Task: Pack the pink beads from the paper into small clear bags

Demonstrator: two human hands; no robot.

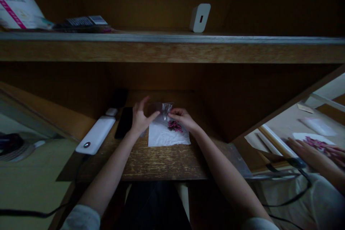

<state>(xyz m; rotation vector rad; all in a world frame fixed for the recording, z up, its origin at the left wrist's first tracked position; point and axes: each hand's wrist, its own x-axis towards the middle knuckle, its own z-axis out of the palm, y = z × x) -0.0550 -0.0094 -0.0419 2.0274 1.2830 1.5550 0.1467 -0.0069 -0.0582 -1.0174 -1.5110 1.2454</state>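
Note:
My right hand has its thumb and fingers pinched on the edge of a small clear plastic bag. Just below that hand, a pile of small dark pink pieces, too small to name surely, lies on a white paper sheet. To the left of the bag, my left hand is raised with thumb and fingers spread and nothing visible between them. Whether its thumb tip touches the bag's left side I cannot tell. The paper lies flat on the worn wooden desktop.
Left of my left hand lie a dark phone and a white power bank with a cable. A shelf crosses above, bearing a white charger and a packet. At right, a co-worker's hands work near similar pink pieces.

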